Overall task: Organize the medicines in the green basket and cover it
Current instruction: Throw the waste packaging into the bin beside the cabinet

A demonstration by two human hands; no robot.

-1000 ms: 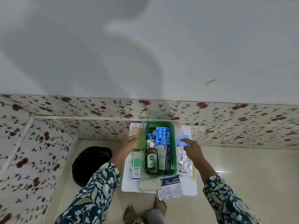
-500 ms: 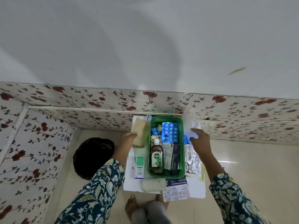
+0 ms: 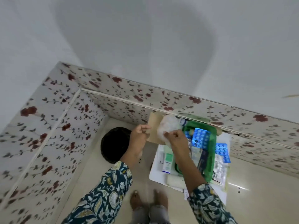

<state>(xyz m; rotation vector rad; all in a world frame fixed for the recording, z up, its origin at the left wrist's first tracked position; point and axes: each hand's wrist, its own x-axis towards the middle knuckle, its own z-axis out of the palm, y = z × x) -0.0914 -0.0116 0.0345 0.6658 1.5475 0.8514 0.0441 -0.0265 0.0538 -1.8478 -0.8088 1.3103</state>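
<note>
The green basket (image 3: 211, 152) sits on a white board (image 3: 156, 172), holding blue blister packs (image 3: 200, 137) and boxes; my right forearm hides much of its inside. My left hand (image 3: 139, 137) pinches a brown paper envelope (image 3: 154, 129), held up left of the basket. My right hand (image 3: 177, 137) grips a white crinkly plastic pouch (image 3: 168, 127) right against the envelope. A green-and-white medicine box (image 3: 168, 162) lies left of the basket. Another blue blister pack (image 3: 223, 151) and silver strips (image 3: 220, 171) lie to its right.
A white roll (image 3: 175, 181) lies at the board's near edge. A black round object (image 3: 114, 143) sits on the floor to the left. Floral-patterned wall panels (image 3: 178, 101) run close behind the board and along the left. My bare feet (image 3: 135, 202) are just below the board.
The view has swung and tilted. My right hand carried the white pouch from the basket's right side over to the left, meeting the brown envelope that my left hand has lifted.
</note>
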